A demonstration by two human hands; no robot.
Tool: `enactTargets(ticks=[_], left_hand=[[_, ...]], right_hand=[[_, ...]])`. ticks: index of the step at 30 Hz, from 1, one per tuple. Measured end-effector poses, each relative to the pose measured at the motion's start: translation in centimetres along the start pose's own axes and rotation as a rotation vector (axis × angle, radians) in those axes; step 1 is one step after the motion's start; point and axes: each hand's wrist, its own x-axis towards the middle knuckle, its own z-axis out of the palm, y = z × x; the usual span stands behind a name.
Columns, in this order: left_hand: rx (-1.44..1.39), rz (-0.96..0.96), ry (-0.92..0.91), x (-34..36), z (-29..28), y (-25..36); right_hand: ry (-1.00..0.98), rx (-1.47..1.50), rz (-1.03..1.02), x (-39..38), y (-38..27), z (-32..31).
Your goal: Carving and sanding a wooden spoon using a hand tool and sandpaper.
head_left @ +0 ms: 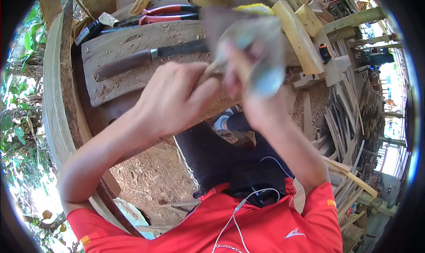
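My left hand (170, 98) is closed around a thin wooden piece (205, 75) just above the front edge of the worn wooden bench. Up and right of it, my right hand (248, 82) is closed on a pale grey-brown object (261, 36) with a shiny bluish patch, too smeared by motion to name. The two hands are close together. Behind them on a thick board (102, 91) lies a long tool (124, 66) with a dark wooden handle and a metal collar, its far end hidden behind the blurred object.
Red-handled pliers (168, 17), a dark marker-like item (88, 31) and a yellow fuzzy item (252, 8) lie along the back. Wooden blocks (299, 44) stand at right, above piled offcuts (343, 120). A long timber (59, 84) borders the left. My legs (199, 151) are below the bench.
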Motion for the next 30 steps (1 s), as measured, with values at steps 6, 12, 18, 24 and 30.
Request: enactTargets(ticks=[6,12,18,24,30], left_hand=[[0.146,0.086,0.067,-0.6,0.6,-1.2],[0.183,0.184,0.083,-1.1,0.6,-1.2],[0.139,0.107,0.111,-0.8,-0.3,-0.3],[0.055,-0.062,0.003,-0.7,-0.7,0.5],[-0.024,-0.051,-0.052,0.1,-0.9,-0.2]], right_hand=[[-0.051,0.091,0.281,-2.2,-1.2,1.5],[-0.106,-0.028,0.156,-1.9,-0.9,-0.5],[-0.162,0.006,0.113,-1.4,0.2,-0.3],[-0.155,-0.001,0.035,-0.4,-0.4,-0.7],[-0.082,0.071,0.082,1.2,0.3,-0.8]])
